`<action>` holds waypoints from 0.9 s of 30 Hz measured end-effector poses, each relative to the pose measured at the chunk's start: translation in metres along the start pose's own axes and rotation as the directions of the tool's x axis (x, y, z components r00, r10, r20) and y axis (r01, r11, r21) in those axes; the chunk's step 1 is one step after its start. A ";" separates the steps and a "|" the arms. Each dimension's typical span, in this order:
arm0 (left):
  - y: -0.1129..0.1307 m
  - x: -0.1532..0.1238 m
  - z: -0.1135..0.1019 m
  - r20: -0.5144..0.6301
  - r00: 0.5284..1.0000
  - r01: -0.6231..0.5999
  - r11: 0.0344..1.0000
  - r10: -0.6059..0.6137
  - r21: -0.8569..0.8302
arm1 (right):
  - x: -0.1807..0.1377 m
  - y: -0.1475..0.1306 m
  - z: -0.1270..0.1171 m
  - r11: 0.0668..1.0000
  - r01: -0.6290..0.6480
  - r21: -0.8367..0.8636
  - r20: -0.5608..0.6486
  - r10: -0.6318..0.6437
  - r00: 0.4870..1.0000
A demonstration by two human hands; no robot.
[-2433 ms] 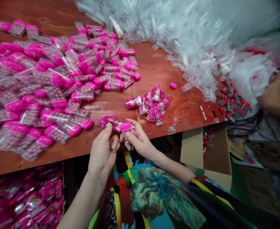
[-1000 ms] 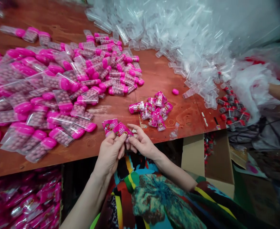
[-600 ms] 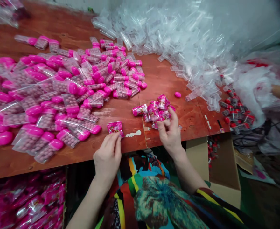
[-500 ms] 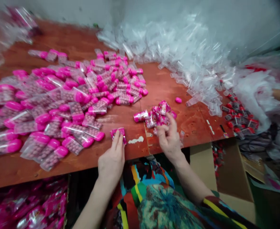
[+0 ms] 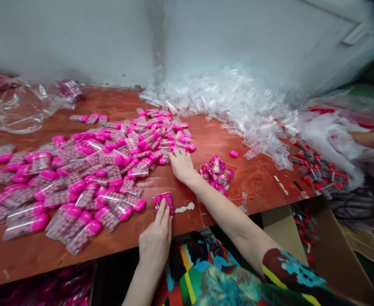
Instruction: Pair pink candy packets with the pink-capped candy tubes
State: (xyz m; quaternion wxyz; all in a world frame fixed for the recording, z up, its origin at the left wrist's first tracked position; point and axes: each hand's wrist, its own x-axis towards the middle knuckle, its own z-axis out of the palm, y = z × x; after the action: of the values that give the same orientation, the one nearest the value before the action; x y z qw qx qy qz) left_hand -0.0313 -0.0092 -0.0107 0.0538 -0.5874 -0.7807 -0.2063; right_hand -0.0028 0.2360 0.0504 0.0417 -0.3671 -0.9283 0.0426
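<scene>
Straight and close together, the fingers of the left hand (image 5: 156,236) press down on a small pink printed packet (image 5: 158,199); the thumb is hidden, so whether it pinches the packet cannot be told. The packet lies flat near the front edge of the reddish wooden table (image 5: 257,185), with a white patch (image 5: 185,207) on the wood just to its right. Farther forward, the right hand (image 5: 182,168) reaches palm down to the right edge of a wide pile of pink-capped tubes (image 5: 118,159), its fingers slightly spread at the nearest tubes; whether they grasp one cannot be made out. These tubes are clear and filled with small pale pink balls. Right of that hand and partly behind its forearm sits a cluster of pink wrapped pieces (image 5: 218,171), and a single pink cap (image 5: 233,154) lies beyond it. Toward the wall (image 5: 94,42) spreads a large heap of clear tubes (image 5: 238,112). Small red-capped tubes (image 5: 322,170) are gathered at the right beside a whitish plastic bag (image 5: 321,131), where another person's arm (image 5: 372,140) enters. Below the table, pink packages (image 5: 55,291) show at the left and a cardboard box (image 5: 335,250) at the right.
</scene>
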 end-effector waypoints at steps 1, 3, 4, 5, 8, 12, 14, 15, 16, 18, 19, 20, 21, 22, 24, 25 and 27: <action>0.000 0.001 -0.001 -0.010 1.000 0.008 1.000 -0.008 -0.025 | 0.001 0.000 -0.002 1.000 0.004 -0.006 0.014 -0.004 1.000; 0.000 0.001 -0.005 -0.035 0.999 0.036 0.996 -0.039 -0.084 | -0.008 0.002 -0.006 1.000 0.007 0.013 0.003 -0.007 1.000; 0.001 0.001 -0.007 -0.048 0.997 0.050 0.991 -0.056 -0.120 | -0.016 0.005 -0.009 0.999 0.007 0.037 -0.011 -0.007 1.000; 0.001 0.001 -0.009 -0.064 0.995 0.071 0.985 -0.082 -0.158 | -0.026 0.009 -0.012 0.997 0.014 0.074 -0.023 -0.012 1.000; 0.003 0.004 -0.014 -0.105 0.969 0.189 0.944 -0.225 -0.272 | -0.064 0.024 -0.025 0.969 0.099 0.225 -0.015 -0.098 0.995; 0.002 0.013 -0.013 -0.053 0.908 0.365 0.848 -0.415 -0.383 | -0.112 0.040 -0.037 0.921 0.258 0.291 0.048 -0.283 0.958; 0.001 0.018 -0.010 0.010 0.872 0.442 0.777 -0.490 -0.448 | -0.126 0.041 -0.038 0.923 0.288 0.256 0.087 -0.319 0.944; 0.001 0.020 -0.008 0.039 0.849 0.477 0.733 -0.527 -0.485 | -0.130 0.039 -0.036 0.924 0.297 0.241 0.100 -0.328 0.939; 0.001 0.022 -0.007 0.063 0.825 0.507 0.688 -0.561 -0.518 | -0.132 0.036 -0.033 0.923 0.305 0.236 0.103 -0.336 0.936; 0.002 0.024 -0.006 0.082 0.783 0.541 0.609 -0.617 -0.581 | -0.133 0.028 -0.023 0.910 0.318 0.265 0.065 -0.346 0.936; 0.003 0.025 -0.007 0.086 0.763 0.547 0.569 -0.641 -0.614 | -0.133 0.024 -0.017 0.899 0.321 0.297 0.028 -0.344 0.939; 0.004 0.025 -0.009 0.091 0.741 0.551 0.526 -0.665 -0.648 | -0.132 0.020 -0.010 0.887 0.318 0.336 -0.016 -0.333 0.943; 0.004 0.026 -0.012 0.100 0.716 0.556 0.479 -0.690 -0.679 | -0.131 0.017 -0.002 0.871 0.314 0.378 -0.062 -0.315 0.947; 0.005 0.026 -0.015 0.116 0.691 0.562 0.430 -0.714 -0.707 | -0.130 0.015 0.006 0.851 0.312 0.421 -0.105 -0.296 0.949; 0.006 0.028 -0.020 0.172 0.645 0.584 0.336 -0.744 -0.739 | -0.127 0.013 0.021 0.811 0.312 0.495 -0.173 -0.260 0.950; 0.007 0.029 -0.023 0.210 0.627 0.599 0.293 -0.750 -0.745 | -0.125 0.012 0.028 0.794 0.311 0.522 -0.197 -0.242 0.950; 0.007 0.032 -0.026 0.290 0.599 0.628 0.214 -0.746 -0.748 | -0.121 0.011 0.039 0.765 0.305 0.568 -0.223 -0.215 0.951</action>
State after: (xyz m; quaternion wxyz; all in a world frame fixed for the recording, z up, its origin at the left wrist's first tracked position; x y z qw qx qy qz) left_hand -0.0387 0.0107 0.0252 -0.2584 -0.1204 -0.7709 -0.5696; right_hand 0.0890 0.1593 0.0048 0.2274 -0.2050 -0.9039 0.2987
